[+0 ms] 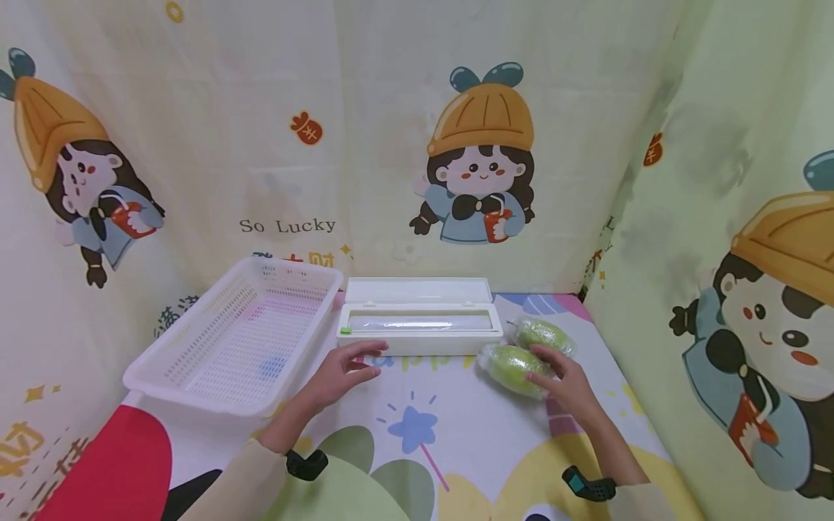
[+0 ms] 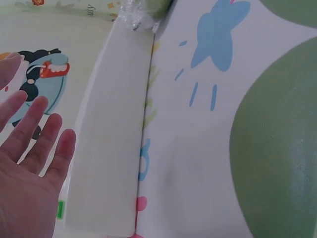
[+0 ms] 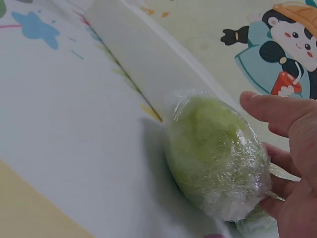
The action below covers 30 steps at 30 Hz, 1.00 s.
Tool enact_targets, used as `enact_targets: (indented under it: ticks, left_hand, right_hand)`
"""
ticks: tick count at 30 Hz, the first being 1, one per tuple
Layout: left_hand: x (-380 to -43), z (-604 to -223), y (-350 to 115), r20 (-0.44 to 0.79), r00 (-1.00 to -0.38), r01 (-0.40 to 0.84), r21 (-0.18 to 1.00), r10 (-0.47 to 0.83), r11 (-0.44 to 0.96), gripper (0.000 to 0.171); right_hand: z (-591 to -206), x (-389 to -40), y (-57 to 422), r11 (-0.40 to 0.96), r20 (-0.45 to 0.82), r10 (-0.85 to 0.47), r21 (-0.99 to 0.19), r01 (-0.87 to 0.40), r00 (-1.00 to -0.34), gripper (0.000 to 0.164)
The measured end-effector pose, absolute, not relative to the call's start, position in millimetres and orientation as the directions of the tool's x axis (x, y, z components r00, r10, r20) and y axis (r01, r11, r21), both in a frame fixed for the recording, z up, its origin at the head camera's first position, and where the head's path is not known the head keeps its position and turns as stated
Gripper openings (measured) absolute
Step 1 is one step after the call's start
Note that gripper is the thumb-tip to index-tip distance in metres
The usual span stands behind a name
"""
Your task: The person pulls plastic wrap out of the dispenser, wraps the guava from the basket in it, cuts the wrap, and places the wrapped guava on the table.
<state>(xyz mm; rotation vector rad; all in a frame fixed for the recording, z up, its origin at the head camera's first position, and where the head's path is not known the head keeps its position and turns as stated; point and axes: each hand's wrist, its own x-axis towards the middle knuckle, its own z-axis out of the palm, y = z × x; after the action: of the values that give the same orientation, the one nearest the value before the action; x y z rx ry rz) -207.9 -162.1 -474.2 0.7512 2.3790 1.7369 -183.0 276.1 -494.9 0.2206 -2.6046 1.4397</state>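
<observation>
Two green oval fruits in clear cling film lie side by side right of the white film dispenser. My right hand [image 1: 565, 380] is at the nearer wrapped fruit [image 3: 215, 158], fingers reaching behind it and thumb standing apart. The farther wrapped fruit [image 1: 544, 335] is mostly hidden behind it in the right wrist view. My left hand [image 1: 342, 370] holds nothing, its fingers spread near the left front corner of the dispenser [image 1: 420, 344]. The dispenser's lid [image 1: 417, 290] is raised, showing a film roll [image 1: 420, 323] and a green slider [image 1: 345, 331].
A white perforated plastic basket [image 1: 185, 394] stands on the left, beside the dispenser. A printed cloth [image 1: 456, 427] covers the table. Cartoon-printed curtains [image 1: 378, 145] enclose the back and both sides.
</observation>
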Motion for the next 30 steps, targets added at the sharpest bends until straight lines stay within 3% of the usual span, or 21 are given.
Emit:
enact_targets:
  ticks: [8,15,30]
  left_hand:
    - [-206.0,-467.3,-167.1,0.207,-0.878,0.351,0.892,0.432,0.285,0.045]
    - [-207.0,-466.6,-170.3,0.222,-0.878,0.373,0.874,0.424,0.313,0.045]
    - [-201.9,-460.3,-172.9,0.291,-0.869,0.468,0.743,0.399,0.479,0.049]
  right_hand:
    - [-489.9,-184.6,271.8,0.467,0.215,0.032,-0.867,-0.176,-0.976,0.057]
    - [-481.4,-186.7,259.2,0.375,0.244,-0.019,-0.897,-0.233,-0.970,0.053]
    - [-471.3,-187.5,222.3,0.467,0.304,-0.166,-0.814,-0.346,-0.938,0.047]
